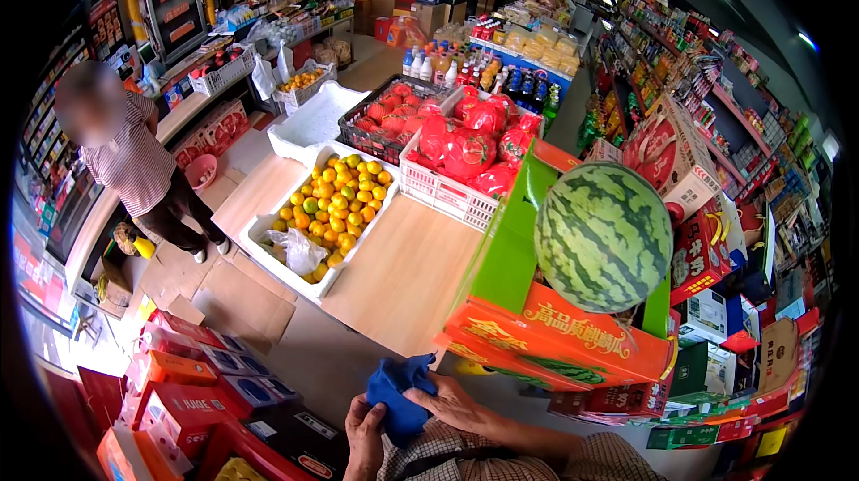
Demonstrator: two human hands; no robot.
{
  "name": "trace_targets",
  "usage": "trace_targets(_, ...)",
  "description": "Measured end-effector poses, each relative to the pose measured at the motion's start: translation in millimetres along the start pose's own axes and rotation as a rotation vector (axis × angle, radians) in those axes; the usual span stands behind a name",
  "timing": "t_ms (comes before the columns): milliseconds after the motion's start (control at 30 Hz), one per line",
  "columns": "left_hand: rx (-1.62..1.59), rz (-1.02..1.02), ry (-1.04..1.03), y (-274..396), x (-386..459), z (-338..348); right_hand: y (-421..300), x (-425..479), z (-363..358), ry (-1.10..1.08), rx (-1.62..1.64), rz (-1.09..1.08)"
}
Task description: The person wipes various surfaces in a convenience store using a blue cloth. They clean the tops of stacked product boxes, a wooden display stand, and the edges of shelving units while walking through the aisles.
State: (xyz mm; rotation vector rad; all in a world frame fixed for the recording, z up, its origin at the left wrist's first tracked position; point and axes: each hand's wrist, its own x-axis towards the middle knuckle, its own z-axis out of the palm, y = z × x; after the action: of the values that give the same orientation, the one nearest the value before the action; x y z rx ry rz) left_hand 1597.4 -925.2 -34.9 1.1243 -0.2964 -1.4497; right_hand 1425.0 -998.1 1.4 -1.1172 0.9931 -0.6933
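A crumpled blue cloth (400, 400) is held between both hands, close to the body. My left hand (364, 428) pinches its left edge with thumb and fingers. On the cloth's right side, my right hand (458, 402) grips it. Beyond the hands stands a wooden table (402, 273). A white foam box (322, 290) of small orange and green citrus fruits, with a clear plastic bag on top, rests on it. To the right, a large striped watermelon (604, 237) sits on an open orange and green cardboard carton (564, 340).
A white plastic crate (446, 202) holds red-wrapped fruit, beside a black crate (356, 135) and a white foam tray (319, 115). A person (137, 159) stands at the left by a counter. Stacked boxes (181, 410) lie lower left; shelves of packaged goods line the right.
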Motion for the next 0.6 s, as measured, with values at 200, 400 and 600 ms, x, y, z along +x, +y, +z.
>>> trace_targets(200, 0.251, 0.108, -0.061, 26, 49, 7, -22, 49, 2, 0.132, -0.526, -0.369)
trace_targets(400, 0.572, 0.061, -0.271, 40, 89, 7, -29, 89, -3, -0.038, -0.297, -0.313)
trace_targets(600, 0.032, -0.395, -0.156, 68, 137, 31, -38, 119, 3, 0.091, 0.076, 0.012)
